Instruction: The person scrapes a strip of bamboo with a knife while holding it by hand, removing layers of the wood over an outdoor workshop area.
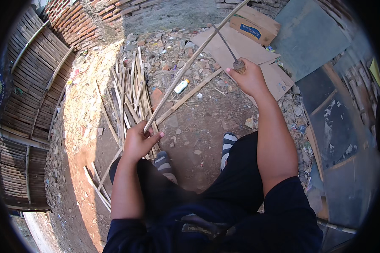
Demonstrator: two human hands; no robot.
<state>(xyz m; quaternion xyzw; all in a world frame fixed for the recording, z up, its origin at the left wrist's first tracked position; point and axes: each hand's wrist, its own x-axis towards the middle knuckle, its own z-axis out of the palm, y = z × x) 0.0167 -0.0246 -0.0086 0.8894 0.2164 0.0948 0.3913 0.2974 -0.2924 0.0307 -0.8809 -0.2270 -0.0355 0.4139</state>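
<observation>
My left hand [139,141] is closed round the near end of a long, pale bamboo strip [185,71]. The strip slants up and away to the right, past the top of the view. In my right hand [251,78] is the wooden handle of a knife [229,48]. Its long, thin, dark blade shows nearly edge-on and points up and to the left. The blade's tip appears close to the strip or behind it; whether they touch I cannot tell. Just beyond my left hand lies a loose pile of bamboo strips [128,101] on the ground.
More strips [98,192] lie left of my knee. Flattened cardboard [240,44] and a cardboard box [261,23] lie at the far right, beside dark panels [312,38]. A small yellow-and-white bottle [181,86] rests on the rubble. A bamboo-slat wall [33,84] stands left, brick [88,25] behind.
</observation>
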